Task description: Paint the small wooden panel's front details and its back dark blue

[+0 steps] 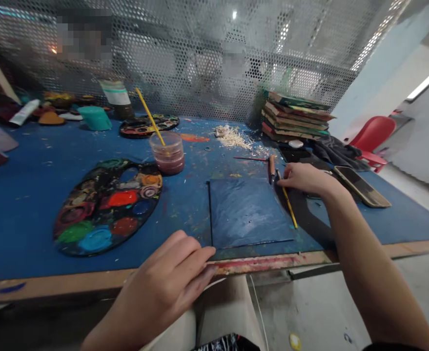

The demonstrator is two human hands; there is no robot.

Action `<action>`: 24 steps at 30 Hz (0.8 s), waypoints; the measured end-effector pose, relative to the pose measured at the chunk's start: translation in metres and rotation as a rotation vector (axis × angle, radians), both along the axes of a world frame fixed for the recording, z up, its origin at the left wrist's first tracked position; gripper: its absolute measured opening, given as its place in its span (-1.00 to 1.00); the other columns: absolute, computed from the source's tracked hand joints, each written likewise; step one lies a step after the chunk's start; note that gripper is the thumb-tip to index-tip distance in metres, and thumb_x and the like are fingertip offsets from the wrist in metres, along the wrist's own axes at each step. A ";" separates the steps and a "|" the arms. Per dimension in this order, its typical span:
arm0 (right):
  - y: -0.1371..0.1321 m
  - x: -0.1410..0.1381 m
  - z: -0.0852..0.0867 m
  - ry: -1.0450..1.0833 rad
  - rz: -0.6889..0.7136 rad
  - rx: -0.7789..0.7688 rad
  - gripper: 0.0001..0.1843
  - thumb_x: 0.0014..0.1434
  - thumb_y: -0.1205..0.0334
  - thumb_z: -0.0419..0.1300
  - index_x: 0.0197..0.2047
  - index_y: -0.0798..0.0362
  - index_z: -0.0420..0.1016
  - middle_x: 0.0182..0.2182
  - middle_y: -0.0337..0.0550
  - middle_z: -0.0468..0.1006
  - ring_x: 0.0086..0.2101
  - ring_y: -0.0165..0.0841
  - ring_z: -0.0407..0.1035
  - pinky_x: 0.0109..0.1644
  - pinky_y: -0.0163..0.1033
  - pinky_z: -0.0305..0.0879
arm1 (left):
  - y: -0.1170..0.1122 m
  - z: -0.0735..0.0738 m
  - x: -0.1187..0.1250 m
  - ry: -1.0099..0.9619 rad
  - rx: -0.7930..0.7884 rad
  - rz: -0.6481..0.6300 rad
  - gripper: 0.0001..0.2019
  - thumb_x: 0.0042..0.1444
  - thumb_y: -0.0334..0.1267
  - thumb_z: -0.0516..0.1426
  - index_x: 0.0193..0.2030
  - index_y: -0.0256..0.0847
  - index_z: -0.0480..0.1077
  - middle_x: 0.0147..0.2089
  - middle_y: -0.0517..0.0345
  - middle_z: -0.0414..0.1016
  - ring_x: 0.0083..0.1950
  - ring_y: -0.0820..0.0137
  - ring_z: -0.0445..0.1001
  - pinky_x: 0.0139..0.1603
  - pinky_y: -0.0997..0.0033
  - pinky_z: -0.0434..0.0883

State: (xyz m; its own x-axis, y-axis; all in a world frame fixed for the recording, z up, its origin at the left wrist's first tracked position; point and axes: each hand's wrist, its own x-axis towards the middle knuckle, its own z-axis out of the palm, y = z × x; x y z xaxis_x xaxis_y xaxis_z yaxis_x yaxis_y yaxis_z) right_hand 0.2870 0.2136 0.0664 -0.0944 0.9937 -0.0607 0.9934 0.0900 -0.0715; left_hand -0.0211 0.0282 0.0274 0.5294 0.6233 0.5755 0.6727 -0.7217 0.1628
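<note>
A square panel painted dark blue (251, 212) lies flat at the table's front edge. My left hand (170, 273) rests by its near left corner, fingers curled together and fingertips at the corner; whether they grip anything is hidden. Beyond the panel's right side, my right hand (305, 178) is closed, with thumb and fingertips on the upper part of a yellow-handled paintbrush (290, 207). The brush's handle slants toward me over the tabletop. Close to those fingers lies a tool with a brown wooden handle (272, 165), and a thin red brush (251, 158) points left from it.
To the left lies a palette (106, 207) with wet paints. Behind it, a plastic cup (168, 158) of reddish water holds a yellow stick. Shavings (232, 136), a stack of boards (295, 117) and a phone (362, 186) are farther back and right. A perforated metal screen (199, 63) borders the table.
</note>
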 end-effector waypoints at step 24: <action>-0.052 -0.013 0.039 -0.022 -0.232 0.427 -0.62 0.11 0.43 0.09 -0.02 0.26 0.56 -0.17 0.20 0.64 -0.11 -0.10 0.53 -0.04 -0.16 0.34 | -0.006 -0.006 0.001 0.181 -0.131 0.040 -0.64 -0.03 -0.27 0.34 -0.10 -0.26 0.38 -0.23 0.12 0.42 -0.20 0.22 0.42 -0.24 0.17 0.48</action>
